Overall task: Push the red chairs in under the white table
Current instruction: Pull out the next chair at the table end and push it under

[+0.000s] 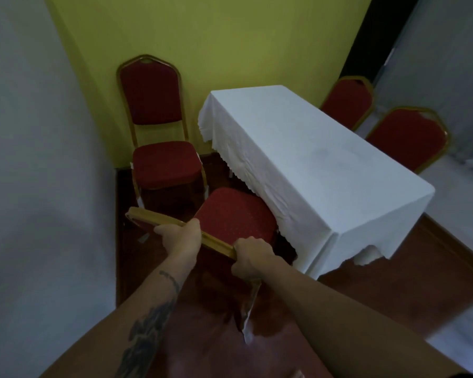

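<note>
One camera is sitting on the person's head, looking forward and down. It is looking from high up, close over both arms, toward the white worktop [311,165] and the yellow wall [216,36] behind. The picture is bending at its edges.

Left hand [181,236] and right hand [250,257] gripping red chair [234,214] backrest, seat touching white table [311,159] cloth

We cannot see the counter's [306,148] legs behind its white cloth [260,181]. The two far chairs [406,137] show only their backs. Our forearms run off the bottom edge.
</note>
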`<state>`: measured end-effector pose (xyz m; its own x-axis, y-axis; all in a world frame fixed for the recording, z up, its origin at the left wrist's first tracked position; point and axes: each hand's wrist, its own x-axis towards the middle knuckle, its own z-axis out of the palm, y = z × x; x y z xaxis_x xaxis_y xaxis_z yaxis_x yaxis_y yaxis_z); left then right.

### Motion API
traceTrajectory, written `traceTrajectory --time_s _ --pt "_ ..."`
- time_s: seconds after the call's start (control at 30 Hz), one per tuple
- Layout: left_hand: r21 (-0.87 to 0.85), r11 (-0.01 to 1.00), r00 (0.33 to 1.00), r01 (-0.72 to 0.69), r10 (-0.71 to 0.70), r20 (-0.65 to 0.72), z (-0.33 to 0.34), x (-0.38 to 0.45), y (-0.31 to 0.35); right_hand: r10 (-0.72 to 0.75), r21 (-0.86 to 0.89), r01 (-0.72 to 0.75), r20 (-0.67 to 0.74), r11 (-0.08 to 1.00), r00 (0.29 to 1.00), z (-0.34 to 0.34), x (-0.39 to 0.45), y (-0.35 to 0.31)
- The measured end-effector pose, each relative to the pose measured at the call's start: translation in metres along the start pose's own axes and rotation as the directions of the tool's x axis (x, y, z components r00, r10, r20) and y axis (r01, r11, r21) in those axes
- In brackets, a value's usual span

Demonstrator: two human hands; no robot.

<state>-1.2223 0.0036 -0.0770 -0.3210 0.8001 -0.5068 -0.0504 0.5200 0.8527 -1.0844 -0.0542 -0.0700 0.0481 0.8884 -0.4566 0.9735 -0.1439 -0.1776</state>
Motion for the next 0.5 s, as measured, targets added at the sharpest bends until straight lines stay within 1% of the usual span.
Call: traceTrajectory --time_s 0.13,0.27,0.37,0.5 --pt "0.110 0.992 0.997 -0.066 0.061 0.042 -0.022 0.030 0.005 -0.066 -0.020 0.067 0.049 0.998 0.997 0.001 -0.004 -0.026" --pt "0.203 0.969 0.980 -0.138 0.103 0.171 -0.047 0.056 0.009 -0.139 -0.006 0.140 0.079 0.990 0.987 0.005 -0.005 -0.048" --pt "0.254 0.945 0.948 -0.207 0.129 0.292 -0.057 0.066 0.016 -0.155 -0.002 0.156 0.090 0.988 0.984 0.007 -0.004 -0.059" --pt "0.289 0.926 0.920 -0.240 0.122 0.372 -0.061 0.077 0.026 -0.155 -0.021 0.158 0.097 0.987 0.983 0.007 0.002 -0.064"
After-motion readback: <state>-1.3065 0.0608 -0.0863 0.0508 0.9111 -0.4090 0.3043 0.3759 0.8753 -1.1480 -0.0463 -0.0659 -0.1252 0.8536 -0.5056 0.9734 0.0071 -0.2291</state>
